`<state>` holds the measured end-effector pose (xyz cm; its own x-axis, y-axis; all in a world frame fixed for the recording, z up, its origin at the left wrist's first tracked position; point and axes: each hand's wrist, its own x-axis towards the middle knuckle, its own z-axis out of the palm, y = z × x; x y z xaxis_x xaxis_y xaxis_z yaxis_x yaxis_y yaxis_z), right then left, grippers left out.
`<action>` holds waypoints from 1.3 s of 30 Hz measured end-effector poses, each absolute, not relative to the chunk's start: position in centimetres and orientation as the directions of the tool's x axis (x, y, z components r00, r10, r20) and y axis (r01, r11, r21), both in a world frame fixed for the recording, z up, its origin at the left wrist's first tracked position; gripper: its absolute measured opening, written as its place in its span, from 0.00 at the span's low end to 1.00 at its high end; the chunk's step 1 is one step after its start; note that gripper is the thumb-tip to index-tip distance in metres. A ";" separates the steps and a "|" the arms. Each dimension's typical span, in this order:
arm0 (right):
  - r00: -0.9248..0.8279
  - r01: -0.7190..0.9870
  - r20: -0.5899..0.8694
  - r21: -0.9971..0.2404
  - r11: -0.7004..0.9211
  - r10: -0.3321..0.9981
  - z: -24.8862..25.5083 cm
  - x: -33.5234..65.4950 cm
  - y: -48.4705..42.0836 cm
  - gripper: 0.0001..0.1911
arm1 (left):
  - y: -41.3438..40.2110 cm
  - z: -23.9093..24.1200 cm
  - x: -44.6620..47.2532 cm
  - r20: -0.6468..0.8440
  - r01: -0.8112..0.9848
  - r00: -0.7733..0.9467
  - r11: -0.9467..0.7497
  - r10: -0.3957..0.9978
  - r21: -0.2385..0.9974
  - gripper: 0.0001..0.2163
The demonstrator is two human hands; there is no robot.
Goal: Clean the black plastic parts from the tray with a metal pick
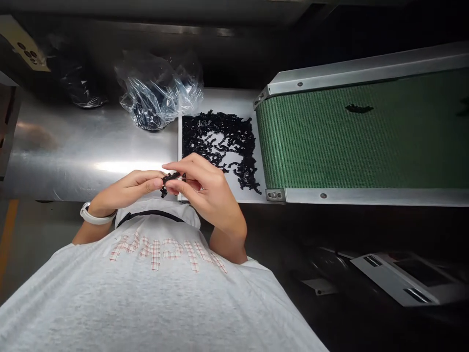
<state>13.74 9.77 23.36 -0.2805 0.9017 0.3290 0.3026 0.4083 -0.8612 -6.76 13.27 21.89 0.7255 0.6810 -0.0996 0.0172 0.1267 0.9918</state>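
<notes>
My left hand (134, 188) and my right hand (205, 188) meet close to my chest, at the near edge of a steel table (73, 146). Both pinch the same small black plastic part (171, 178) between thumb and fingertips. A white band sits on my left wrist (95, 216). Just beyond the hands lies a white tray (234, 100) heaped with several small black plastic parts (220, 139).
A clear plastic bag (161, 93) with dark parts lies at the back of the table, a dark bag (82, 90) to its left. A green conveyor belt (359, 132) in a metal frame runs off to the right, carrying one black part (358, 108).
</notes>
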 end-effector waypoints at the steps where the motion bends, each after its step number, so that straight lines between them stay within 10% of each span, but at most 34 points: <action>1: -0.248 0.335 0.298 -0.867 0.370 0.922 22.9 13.9 9.6 0.11 | 13.2 21.4 -7.1 -0.124 -0.015 0.699 0.188 0.704 0.982 0.19; 7: -0.207 0.750 -0.449 -0.643 -0.154 0.869 16.0 17.1 5.2 0.15 | 12.8 18.1 -10.1 -0.396 -0.251 0.380 0.506 0.836 0.825 0.14; 14: 0.107 0.842 -0.698 -0.315 -0.438 0.708 5.1 17.2 2.2 0.16 | 12.9 16.8 -10.3 -0.546 -0.288 0.260 0.604 0.796 0.743 0.13; 31: -0.184 0.755 -0.633 -0.581 -0.304 0.752 9.0 16.7 3.3 0.11 | 11.2 20.0 -5.1 -0.519 -0.478 0.474 0.703 0.711 0.527 0.14; 36: -0.213 0.622 -0.374 -0.764 -0.169 0.903 16.9 17.9 2.8 0.20 | 10.1 21.5 -4.3 -0.496 -0.496 0.510 0.712 0.703 0.497 0.15; 39: 0.160 0.446 0.143 -0.893 0.058 0.977 20.9 17.1 3.8 0.18 | 9.7 22.4 -3.9 -0.442 -0.489 0.563 0.712 0.699 0.504 0.15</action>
